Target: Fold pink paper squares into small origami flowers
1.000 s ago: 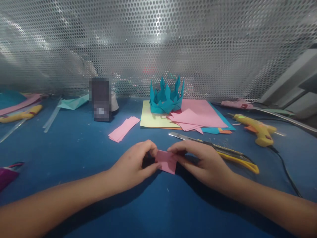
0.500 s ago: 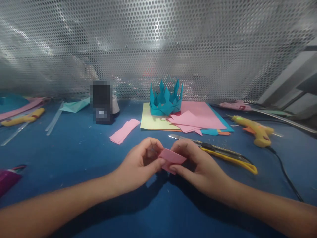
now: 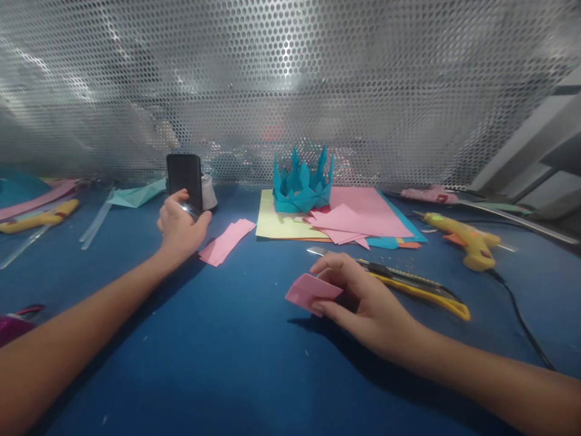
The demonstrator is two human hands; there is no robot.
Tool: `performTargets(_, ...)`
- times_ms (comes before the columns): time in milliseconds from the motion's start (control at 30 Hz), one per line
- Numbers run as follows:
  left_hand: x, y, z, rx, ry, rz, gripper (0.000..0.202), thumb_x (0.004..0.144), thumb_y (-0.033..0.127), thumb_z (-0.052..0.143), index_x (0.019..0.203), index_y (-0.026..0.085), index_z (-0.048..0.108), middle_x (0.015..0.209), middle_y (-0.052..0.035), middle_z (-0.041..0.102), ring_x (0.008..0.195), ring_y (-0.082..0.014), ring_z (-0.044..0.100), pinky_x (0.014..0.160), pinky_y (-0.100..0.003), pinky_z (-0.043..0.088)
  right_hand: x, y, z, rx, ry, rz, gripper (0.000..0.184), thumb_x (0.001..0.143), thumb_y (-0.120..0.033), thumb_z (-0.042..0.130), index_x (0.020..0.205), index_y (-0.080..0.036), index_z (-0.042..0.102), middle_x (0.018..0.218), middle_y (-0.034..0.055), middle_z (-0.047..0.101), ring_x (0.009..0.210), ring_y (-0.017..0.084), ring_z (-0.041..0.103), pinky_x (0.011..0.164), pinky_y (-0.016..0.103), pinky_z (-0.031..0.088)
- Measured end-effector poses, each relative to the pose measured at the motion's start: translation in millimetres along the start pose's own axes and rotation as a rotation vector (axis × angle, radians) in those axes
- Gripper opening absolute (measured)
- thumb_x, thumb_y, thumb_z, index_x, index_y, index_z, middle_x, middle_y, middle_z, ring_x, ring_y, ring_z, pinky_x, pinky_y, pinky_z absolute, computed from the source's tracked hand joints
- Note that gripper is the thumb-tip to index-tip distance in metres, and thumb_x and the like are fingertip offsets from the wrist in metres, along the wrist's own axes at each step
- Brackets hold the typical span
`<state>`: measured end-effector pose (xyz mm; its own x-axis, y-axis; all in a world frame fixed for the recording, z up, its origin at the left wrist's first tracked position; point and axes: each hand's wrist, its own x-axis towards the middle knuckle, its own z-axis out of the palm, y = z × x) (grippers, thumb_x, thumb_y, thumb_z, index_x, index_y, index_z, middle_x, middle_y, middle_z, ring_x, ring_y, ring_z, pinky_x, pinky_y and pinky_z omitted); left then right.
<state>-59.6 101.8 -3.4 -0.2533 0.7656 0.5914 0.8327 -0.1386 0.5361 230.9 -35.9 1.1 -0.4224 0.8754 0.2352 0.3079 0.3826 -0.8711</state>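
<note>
My right hand (image 3: pixel 363 303) pinches a folded piece of pink paper (image 3: pixel 307 292) between thumb and fingers, just above the blue table. My left hand (image 3: pixel 182 223) is stretched out to a black phone (image 3: pixel 184 172) that stands upright at the back left. Its fingers are apart, with one at the lower part of the phone's screen; I cannot tell whether it touches. The hand hides the phone's lower end. Between my hands lies a small stack of pink paper strips (image 3: pixel 227 242). A box cutter with a yellow handle (image 3: pixel 422 293) lies just beyond my right hand.
A blue paper crown (image 3: pixel 302 192) stands on coloured paper sheets (image 3: pixel 281 221) with pink scraps (image 3: pixel 340 219). At right lies a yellow glue gun (image 3: pixel 474 242) with its cord; another yellow glue gun (image 3: pixel 45 218) and clear glue sticks (image 3: pixel 96 224) are at left. A perforated metal panel (image 3: pixel 290 109) closes the back.
My left hand has let go of the folded pink paper and moved forward and left to the phone. My right hand keeps the paper at nearly the same spot.
</note>
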Motion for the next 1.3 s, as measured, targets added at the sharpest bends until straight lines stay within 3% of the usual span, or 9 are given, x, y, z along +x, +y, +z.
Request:
performTargets(167, -17, 22, -4.9, -0.074, 0.009, 0.156, 0.049, 0.071, 0.024, 0.062, 0.113, 0.02, 0.037, 0.134, -0.0124, 0.041, 0.125, -0.0319, 0.035, 0.103, -0.05, 0.026, 0, 1, -1, -0.013, 0.018, -0.004, 0.028, 0.083, -0.012, 0.051, 0.106, -0.024, 0.039, 0.086, 0.0012, 0.061, 0.077, 0.015, 0.061, 0.066, 0.028, 0.05)
performTargets(233, -35, 42, -12.3, -0.222, -0.085, 0.193, 0.044, 0.073, 0.027, 0.061, 0.111, 0.019, 0.039, 0.122, -0.011, 0.046, 0.114, -0.0278, 0.044, 0.099, -0.046, 0.033, 0, 1, -2, -0.018, 0.022, 0.002, 0.028, 0.083, -0.012, 0.051, 0.106, -0.024, 0.039, 0.086, 0.001, 0.062, 0.077, 0.015, 0.061, 0.066, 0.028, 0.05)
performTargets(300, -58, 64, -22.1, -0.448, -0.362, 0.149, 0.037, 0.079, 0.031, 0.057, 0.109, 0.021, 0.039, 0.114, -0.0084, 0.046, 0.1, -0.0214, 0.05, 0.087, -0.04, 0.043, 0, 1, -2, -0.016, 0.031, 0.003, 0.028, 0.083, -0.012, 0.051, 0.106, -0.024, 0.039, 0.086, 0.0011, 0.062, 0.077, 0.015, 0.061, 0.066, 0.028, 0.05)
performTargets(400, -91, 91, -35.5, -0.839, -0.867, -0.002, 0.026, 0.084, 0.032, 0.053, 0.104, 0.022, 0.039, 0.102, -0.0045, 0.05, 0.08, -0.0136, 0.054, 0.066, -0.029, 0.048, 0, 1, -1, 0.01, 0.04, -0.005, 0.029, 0.083, -0.012, 0.051, 0.107, -0.023, 0.038, 0.087, 0.0017, 0.063, 0.075, 0.014, 0.061, 0.065, 0.028, 0.051)
performTargets(500, -111, 103, -40.8, -1.01, -1.125, -0.176, 0.024, 0.083, 0.03, 0.057, 0.101, 0.021, 0.043, 0.087, -0.0005, 0.053, 0.074, -0.0111, 0.054, 0.061, -0.023, 0.045, 1, 0, -1, 0.051, 0.035, -0.01, 0.03, 0.083, -0.011, 0.051, 0.108, -0.023, 0.039, 0.086, 0.0019, 0.063, 0.075, 0.014, 0.062, 0.065, 0.028, 0.051)
performTargets(733, -115, 104, -35.1, -1.048, -1.16, -0.346, 0.021, 0.076, 0.026, 0.066, 0.088, 0.016, 0.053, 0.077, 0.001, 0.06, 0.07, -0.0103, 0.057, 0.063, -0.024, 0.045, 1, -1, 1, 0.122, -0.004, 0.025, 0.032, 0.082, -0.012, 0.053, 0.108, -0.023, 0.037, 0.081, -0.0005, 0.062, 0.069, 0.014, 0.063, 0.06, 0.027, 0.052)
performTargets(933, -114, 106, -35.8, -1.031, -1.121, -0.459, 0.027, 0.069, 0.032, 0.073, 0.072, 0.015, 0.052, 0.058, 0.0039, 0.06, 0.054, -0.0087, 0.057, 0.052, -0.021, 0.043, 0, -5, 3, 0.077, -0.08, 0.031, 0.035, 0.081, -0.01, 0.052, 0.108, -0.024, 0.033, 0.081, -0.0007, 0.062, 0.075, 0.014, 0.064, 0.066, 0.027, 0.052)
performTargets(1167, -110, 104, -36.5, -1.064, -1.131, -0.507, 0.022, 0.075, 0.03, 0.069, 0.079, 0.012, 0.057, 0.064, -0.0005, 0.065, 0.058, -0.0102, 0.061, 0.057, -0.023, 0.048, 0, -3, 3, 0.106, -0.047, 0.053, 0.036, 0.081, -0.012, 0.052, 0.109, -0.024, 0.032, 0.08, -0.0006, 0.061, 0.071, 0.013, 0.064, 0.062, 0.025, 0.052)
performTargets(1300, -114, 103, -33.6, -1.091, -1.118, -0.446, 0.025, 0.076, 0.03, 0.068, 0.087, 0.013, 0.053, 0.069, 0.0013, 0.062, 0.059, -0.0085, 0.06, 0.056, -0.022, 0.047, -4, 3, 4, -0.097, 0.088, -0.113, 0.047, 0.078, -0.012, 0.058, 0.117, -0.025, 0.034, 0.098, 0.0036, 0.057, 0.089, 0.016, 0.06, 0.078, 0.031, 0.051)
